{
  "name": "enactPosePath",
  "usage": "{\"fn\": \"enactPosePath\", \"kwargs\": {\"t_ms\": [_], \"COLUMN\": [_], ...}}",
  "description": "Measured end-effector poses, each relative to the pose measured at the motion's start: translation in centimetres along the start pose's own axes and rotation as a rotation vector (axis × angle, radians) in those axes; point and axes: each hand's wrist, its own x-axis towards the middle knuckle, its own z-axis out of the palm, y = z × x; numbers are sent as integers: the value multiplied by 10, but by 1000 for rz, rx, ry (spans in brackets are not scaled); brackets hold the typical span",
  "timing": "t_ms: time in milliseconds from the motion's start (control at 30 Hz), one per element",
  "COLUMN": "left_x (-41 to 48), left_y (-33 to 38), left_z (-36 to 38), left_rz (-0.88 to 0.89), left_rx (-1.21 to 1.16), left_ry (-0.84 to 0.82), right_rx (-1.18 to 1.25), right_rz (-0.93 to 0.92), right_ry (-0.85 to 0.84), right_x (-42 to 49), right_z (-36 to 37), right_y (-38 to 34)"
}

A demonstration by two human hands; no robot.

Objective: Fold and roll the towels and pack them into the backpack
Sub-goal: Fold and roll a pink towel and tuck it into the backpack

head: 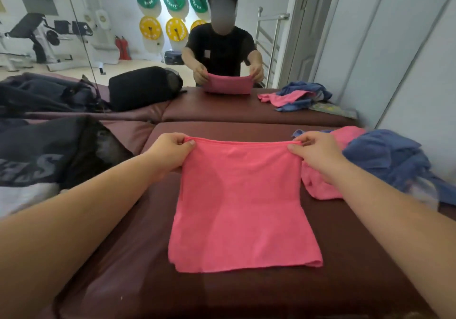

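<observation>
A pink towel (243,205), folded over, lies flat on the dark brown padded bench (138,257) in front of me. My left hand (170,154) pinches its far left corner and my right hand (313,153) pinches its far right corner, holding the far edge taut. A black backpack (44,155) with grey lettering lies at the left, its mesh side facing the towel. At the right sits a pile of towels: a crumpled pink one (318,185) under my right forearm and blue ones (389,160) beside it.
A wall mirror (246,54) stands right behind the bench and shows a person, the bag and the towel pile reflected. A white wall (419,71) closes the right side. Gym machines and coloured weight plates appear in the reflection.
</observation>
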Motion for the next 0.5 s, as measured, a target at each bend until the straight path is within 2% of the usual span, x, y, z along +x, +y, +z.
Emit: {"fn": "enactPosePath", "kwargs": {"t_ms": [67,167,367,433,500], "left_x": [11,26,28,14,-9], "left_y": [-16,-29,-26,-28,-32], "left_z": [9,15,10,2,-7], "left_rz": [-2,-53,25,42,85], "left_rx": [61,-6,-230,-226,-140], "left_ry": [25,47,117,90,26], "right_rx": [60,179,241,228,160], "right_rz": [31,67,-106,-141,-171], "right_ry": [26,73,97,21,-128], "right_x": [0,7,-1,-11,-24], "right_z": [14,26,23,15,1], "right_y": [13,24,18,18,22]}}
